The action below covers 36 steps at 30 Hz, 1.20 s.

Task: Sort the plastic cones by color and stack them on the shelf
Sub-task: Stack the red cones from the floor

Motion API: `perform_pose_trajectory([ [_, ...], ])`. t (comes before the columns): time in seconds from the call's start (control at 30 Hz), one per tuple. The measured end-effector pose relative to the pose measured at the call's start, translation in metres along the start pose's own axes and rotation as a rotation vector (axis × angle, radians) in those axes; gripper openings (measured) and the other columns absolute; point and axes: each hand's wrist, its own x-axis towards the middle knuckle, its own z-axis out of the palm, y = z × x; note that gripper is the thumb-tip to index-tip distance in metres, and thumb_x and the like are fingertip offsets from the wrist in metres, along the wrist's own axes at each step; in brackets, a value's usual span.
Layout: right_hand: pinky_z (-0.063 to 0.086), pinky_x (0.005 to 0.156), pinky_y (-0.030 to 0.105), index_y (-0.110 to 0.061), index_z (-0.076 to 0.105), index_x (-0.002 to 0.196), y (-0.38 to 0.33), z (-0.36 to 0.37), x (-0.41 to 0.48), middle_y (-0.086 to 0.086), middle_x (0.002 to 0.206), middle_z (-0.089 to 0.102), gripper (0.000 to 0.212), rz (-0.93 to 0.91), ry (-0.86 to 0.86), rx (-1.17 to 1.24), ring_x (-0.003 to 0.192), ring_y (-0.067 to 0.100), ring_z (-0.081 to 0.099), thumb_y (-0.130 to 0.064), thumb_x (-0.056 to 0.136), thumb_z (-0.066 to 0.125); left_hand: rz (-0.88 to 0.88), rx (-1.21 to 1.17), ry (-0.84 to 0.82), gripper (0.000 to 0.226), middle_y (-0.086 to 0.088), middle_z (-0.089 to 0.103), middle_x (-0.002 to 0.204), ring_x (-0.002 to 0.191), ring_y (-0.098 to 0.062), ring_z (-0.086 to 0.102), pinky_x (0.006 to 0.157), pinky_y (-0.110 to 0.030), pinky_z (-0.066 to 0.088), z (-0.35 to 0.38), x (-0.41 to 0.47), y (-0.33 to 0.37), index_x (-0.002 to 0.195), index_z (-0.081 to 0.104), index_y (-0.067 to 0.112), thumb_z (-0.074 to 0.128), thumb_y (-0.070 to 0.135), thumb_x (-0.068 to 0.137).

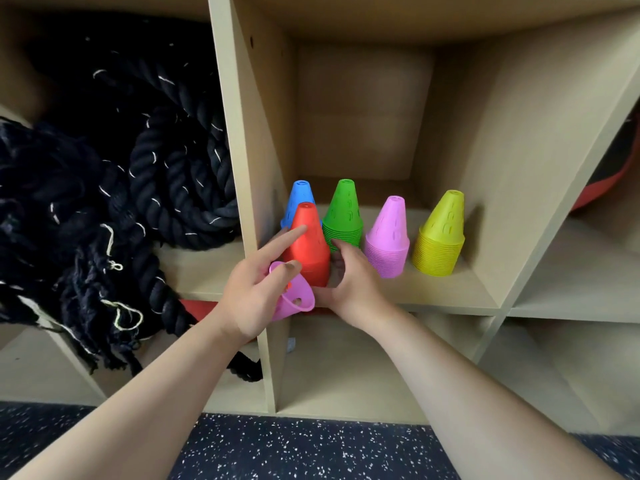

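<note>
Five stacks of cones stand in one shelf cubby: blue stack [299,199] at the back left, red stack [309,244] in front of it, then green stack [343,213], pink stack [389,233] and yellow stack [441,233] to the right. My left hand [252,292] holds a single loose pink cone [294,299] on its side, with its index finger stretched out onto the red stack. My right hand [349,282] cups the red stack's base from the right and front.
The wooden shelf unit [446,299] has several cubbies. Thick black rope [138,161] fills the cubby to the left and hangs over its edge. A red and black ball [609,174] sits in the right cubby. Speckled dark floor [311,452] lies below.
</note>
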Motion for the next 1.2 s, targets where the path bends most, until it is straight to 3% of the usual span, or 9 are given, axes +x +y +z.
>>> perform_pose_trajectory([
  [0.1,0.047,0.106,0.035,-0.025,0.04,0.148,0.002,-0.015,-0.015,-0.009,0.134,0.054,0.103,-0.02,-0.01,-0.002,0.125,0.009,0.052,-0.052,0.062,0.09,0.023,-0.025,0.056,0.056,0.003,0.069,0.122,0.114,-0.006,0.061,0.104,-0.031,0.046,0.001,-0.012,-0.004,0.136,0.057,0.038,0.051,0.048,0.082],
  [0.2,0.045,0.109,0.04,-0.028,0.034,0.151,0.006,-0.027,-0.027,-0.007,0.142,0.051,0.096,-0.039,-0.019,-0.019,0.129,0.008,0.049,-0.056,0.072,0.082,0.052,-0.007,0.152,0.056,0.016,0.072,0.11,0.105,0.001,0.063,0.091,-0.019,0.047,0.004,-0.022,-0.005,0.135,0.058,0.033,0.051,0.051,0.083],
  [0.43,0.041,0.112,0.035,-0.028,0.032,0.152,-0.009,-0.079,-0.04,-0.011,0.148,0.045,0.089,-0.159,-0.074,-0.124,0.133,0.004,0.044,-0.069,0.079,0.063,0.064,0.083,0.426,0.048,0.001,0.07,0.084,0.078,-0.004,0.06,0.069,-0.013,0.044,0.01,-0.036,0.011,0.101,0.069,0.017,0.041,0.051,0.084],
  [0.57,0.037,0.114,0.036,-0.026,0.034,0.151,-0.016,-0.1,-0.045,-0.01,0.15,0.042,0.087,-0.208,-0.066,-0.124,0.139,0.005,0.039,-0.072,0.078,0.05,0.006,0.019,0.332,0.052,-0.008,0.064,0.076,0.074,-0.02,0.057,0.065,-0.025,0.042,0.023,-0.037,0.024,0.084,0.068,0.012,0.036,0.054,0.086],
  [0.7,0.032,0.114,0.028,-0.022,0.035,0.15,-0.019,-0.112,-0.058,-0.006,0.149,0.041,0.091,-0.249,-0.066,-0.146,0.14,0.007,0.036,-0.074,0.076,0.048,-0.017,-0.014,0.281,0.045,-0.01,0.061,0.076,0.071,-0.019,0.054,0.063,-0.024,0.04,0.042,-0.038,0.035,0.081,0.062,0.01,0.037,0.047,0.088],
  [0.8,0.032,0.114,0.026,-0.024,0.032,0.151,-0.014,-0.113,-0.07,-0.007,0.152,0.039,0.095,-0.233,-0.087,-0.098,0.14,0.004,0.036,-0.074,0.073,0.053,-0.068,-0.112,0.298,0.034,-0.013,0.061,0.078,0.071,-0.017,0.052,0.06,-0.026,0.04,0.054,-0.038,0.044,0.081,0.062,0.009,0.038,0.032,0.085],
  [0.93,0.038,0.111,0.027,-0.032,0.027,0.15,-0.015,-0.097,-0.087,-0.012,0.149,0.04,0.101,-0.146,-0.111,0.177,0.136,-0.004,0.038,-0.072,0.067,0.066,-0.212,-0.25,0.356,0.031,-0.014,0.062,0.08,0.072,-0.025,0.052,0.055,-0.033,0.037,0.065,-0.032,0.06,0.085,0.064,0.016,0.039,0.032,0.076],
  [1.07,0.041,0.107,0.02,-0.028,0.021,0.152,-0.018,-0.078,-0.098,-0.016,0.147,0.04,0.117,-0.107,-0.141,0.285,0.134,-0.007,0.04,-0.068,0.058,0.078,-0.277,-0.416,0.426,0.027,-0.014,0.066,0.084,0.071,-0.024,0.057,0.058,-0.028,0.044,0.073,-0.024,0.08,0.086,0.065,0.014,0.039,0.022,0.087],
  [1.2,0.053,0.086,0.023,-0.025,0.048,0.129,-0.017,-0.074,-0.099,-0.005,0.116,0.067,0.073,-0.048,-0.084,0.464,0.109,0.005,0.065,-0.032,0.07,0.09,-0.307,-0.621,0.399,0.027,-0.01,0.064,0.077,0.065,-0.024,0.057,0.062,-0.031,0.044,0.078,-0.018,0.093,0.088,0.061,0.011,0.037,0.022,0.084],
])
